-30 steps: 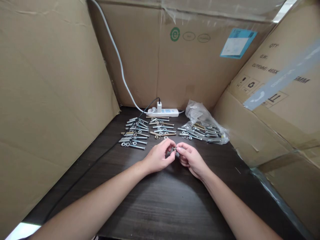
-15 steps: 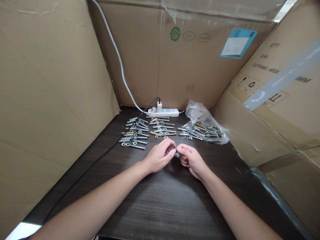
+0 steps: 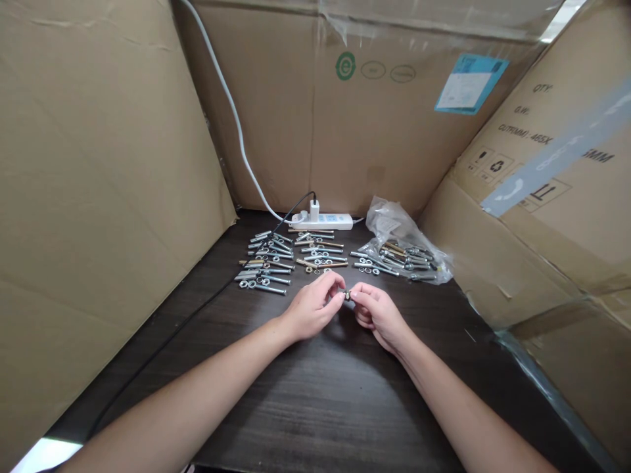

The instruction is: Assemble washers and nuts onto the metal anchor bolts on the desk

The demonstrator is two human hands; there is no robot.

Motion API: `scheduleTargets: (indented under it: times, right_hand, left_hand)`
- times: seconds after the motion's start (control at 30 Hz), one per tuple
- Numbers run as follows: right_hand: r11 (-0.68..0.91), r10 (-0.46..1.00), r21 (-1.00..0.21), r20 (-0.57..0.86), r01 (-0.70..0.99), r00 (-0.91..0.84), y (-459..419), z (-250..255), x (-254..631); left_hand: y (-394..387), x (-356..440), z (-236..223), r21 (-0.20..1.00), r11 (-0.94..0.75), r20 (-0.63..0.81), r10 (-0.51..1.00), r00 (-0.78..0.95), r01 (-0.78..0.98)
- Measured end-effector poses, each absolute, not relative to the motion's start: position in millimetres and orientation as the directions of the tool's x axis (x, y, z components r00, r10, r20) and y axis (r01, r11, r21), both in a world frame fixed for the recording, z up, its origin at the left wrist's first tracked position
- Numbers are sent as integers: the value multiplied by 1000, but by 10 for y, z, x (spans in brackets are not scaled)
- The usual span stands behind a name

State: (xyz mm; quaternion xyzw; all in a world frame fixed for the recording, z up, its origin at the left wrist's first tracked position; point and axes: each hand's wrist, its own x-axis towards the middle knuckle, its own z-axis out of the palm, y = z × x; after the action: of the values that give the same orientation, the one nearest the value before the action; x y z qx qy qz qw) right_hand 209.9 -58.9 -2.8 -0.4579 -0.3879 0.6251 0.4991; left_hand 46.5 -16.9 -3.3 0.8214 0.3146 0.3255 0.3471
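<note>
My left hand (image 3: 315,305) and my right hand (image 3: 375,314) meet above the dark table, fingertips nearly touching. Between them is a small brass-and-silver metal piece that looks like a nut (image 3: 348,295). Thumb and finger of each hand pinch at it from either side; whether a bolt is hidden in my right fist I cannot tell. Beyond the hands lie groups of bolts (image 3: 270,289), with metal sleeves, washers and nuts (image 3: 244,284) among them, some silver and some brass-coloured. Nearest my left fingers is a brass-coloured bolt (image 3: 335,265) in the middle group.
A clear plastic bag (image 3: 394,223) with more bolts lies at the back right. Behind the groups stands a white power strip (image 3: 340,221) with a plugged-in adapter. A black cable (image 3: 192,315) crosses the left side. Cardboard walls (image 3: 266,118) enclose the table (image 3: 315,401).
The small metal piece between my fingertips has turned a little and shows more of its surface. Both hands stay in nearly the same place.
</note>
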Motion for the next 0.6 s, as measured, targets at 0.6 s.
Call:
scheduleTargets:
  times: [0.6]
  right_hand:
    - [-203,979,-933,-189,-297,-76,-585,-44,2102]
  left_hand:
    - [-173,473,-37,764,-585,333,718,611,271]
